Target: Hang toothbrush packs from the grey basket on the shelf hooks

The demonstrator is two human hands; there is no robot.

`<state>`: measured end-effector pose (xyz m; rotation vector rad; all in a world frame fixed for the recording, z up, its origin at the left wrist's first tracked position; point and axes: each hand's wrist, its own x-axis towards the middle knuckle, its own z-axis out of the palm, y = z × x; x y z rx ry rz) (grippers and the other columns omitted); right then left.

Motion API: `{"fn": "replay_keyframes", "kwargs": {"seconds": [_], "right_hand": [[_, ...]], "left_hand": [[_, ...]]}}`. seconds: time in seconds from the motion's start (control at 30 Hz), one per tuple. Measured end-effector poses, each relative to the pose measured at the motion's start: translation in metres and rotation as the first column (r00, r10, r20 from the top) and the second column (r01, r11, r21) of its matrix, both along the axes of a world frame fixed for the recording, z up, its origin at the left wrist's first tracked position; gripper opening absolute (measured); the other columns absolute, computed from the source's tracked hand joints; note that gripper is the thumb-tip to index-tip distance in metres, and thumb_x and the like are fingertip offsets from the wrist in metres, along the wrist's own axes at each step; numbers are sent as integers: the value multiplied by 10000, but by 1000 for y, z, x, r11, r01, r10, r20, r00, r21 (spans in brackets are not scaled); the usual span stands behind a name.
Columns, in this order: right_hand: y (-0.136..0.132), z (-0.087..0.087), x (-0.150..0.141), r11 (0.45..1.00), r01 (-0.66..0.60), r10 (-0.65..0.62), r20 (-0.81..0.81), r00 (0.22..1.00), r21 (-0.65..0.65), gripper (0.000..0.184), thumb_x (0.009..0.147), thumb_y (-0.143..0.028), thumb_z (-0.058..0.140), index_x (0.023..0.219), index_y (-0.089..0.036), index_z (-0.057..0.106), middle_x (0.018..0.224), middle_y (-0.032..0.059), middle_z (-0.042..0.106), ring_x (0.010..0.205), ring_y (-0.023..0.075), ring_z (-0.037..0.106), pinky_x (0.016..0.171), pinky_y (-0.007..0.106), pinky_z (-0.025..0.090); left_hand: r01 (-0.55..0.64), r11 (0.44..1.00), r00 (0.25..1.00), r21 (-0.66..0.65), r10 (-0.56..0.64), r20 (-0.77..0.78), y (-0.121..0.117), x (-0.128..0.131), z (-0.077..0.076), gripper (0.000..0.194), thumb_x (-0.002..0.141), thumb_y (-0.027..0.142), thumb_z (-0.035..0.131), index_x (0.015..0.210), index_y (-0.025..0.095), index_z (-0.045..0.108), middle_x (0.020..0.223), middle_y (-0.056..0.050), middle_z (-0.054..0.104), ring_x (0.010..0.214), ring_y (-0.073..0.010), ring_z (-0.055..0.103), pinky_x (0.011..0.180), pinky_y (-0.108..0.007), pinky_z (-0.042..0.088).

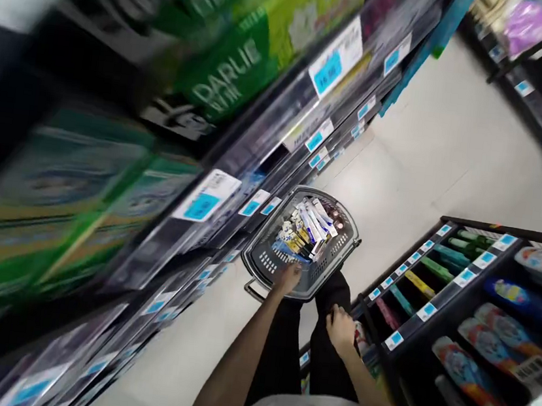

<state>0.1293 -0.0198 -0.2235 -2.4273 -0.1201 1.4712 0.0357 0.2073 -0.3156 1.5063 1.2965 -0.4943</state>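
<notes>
A dark grey shopping basket (318, 281) is in front of my legs, with several boxed and packaged items (310, 227) heaped in it. White and purple slim boxes (317, 222) lie on top, beside yellow and blue packs. My left hand (290, 276) is over the basket's near side, its fingers curled; what they hold, if anything, is hidden. My right hand (340, 329) is beside my dark trousers, right of the basket, with loosely bent fingers and nothing seen in it.
On the left, tall shelves carry green DARLIE boxes (233, 66) and blurred green packs (75, 185), with price tags (207, 195) along the edges. A lower shelf unit (418, 293) with packaged goods stands at right. Pale floor (404, 166) runs between them; another rack (541, 98) is at upper right.
</notes>
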Motion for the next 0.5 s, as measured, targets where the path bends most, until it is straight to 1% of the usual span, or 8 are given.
{"fn": "replay_keyframes", "kwargs": {"seconds": [0.07,0.13,0.17,0.23,0.3,0.4,0.5], "right_hand": [[2,-15,0,989,-141,143,35,989,-36,17,862,-201,613,849,-209,606,868,105,688,875,273,679,791,343,411],[4,-25,9,963,-261,266,84,960,-65,59,907,-247,577,873,-209,607,783,100,676,773,267,673,734,344,393],[5,-28,17,955,-287,295,111,949,-82,78,920,-262,563,884,-210,610,741,90,666,724,259,661,707,339,378],[7,-34,33,952,-280,298,162,941,-126,97,927,-273,548,911,-213,621,684,72,645,658,240,628,667,324,336],[10,-38,48,947,-274,305,199,931,-169,105,920,-272,548,927,-214,635,650,59,627,622,220,592,642,314,291],[14,-42,62,931,-295,339,210,917,-215,117,908,-270,558,930,-211,657,632,52,618,600,201,555,624,310,244],[17,-43,70,917,-310,363,197,911,-252,145,917,-278,553,935,-206,678,647,57,636,595,187,546,617,308,227]], "left_hand": [[56,998,998,21,-56,13,-5,13,-34,188,825,132,630,977,165,735,1134,-137,695,1092,-275,623,1005,-394,433],[99,995,995,32,-100,20,-4,22,-63,223,841,127,613,1032,140,726,1202,-159,665,1163,-279,592,1049,-394,414],[114,993,993,34,-115,20,-2,25,-76,241,844,120,608,1057,131,720,1223,-165,655,1195,-280,574,1071,-396,401],[133,991,991,34,-134,13,8,27,-100,279,839,106,609,1099,127,708,1277,-169,633,1254,-284,536,1111,-404,369],[133,990,991,37,-133,-11,24,24,-120,313,836,109,621,1140,125,694,1364,-178,589,1309,-299,492,1140,-426,337],[108,993,991,55,-103,-84,51,13,-144,359,848,147,645,1203,101,668,1525,-204,451,1409,-347,390,1177,-471,279],[92,994,983,51,-82,-165,71,2,-165,337,837,175,684,1156,69,686,1605,-217,346,1464,-407,312,1198,-516,233]]}}
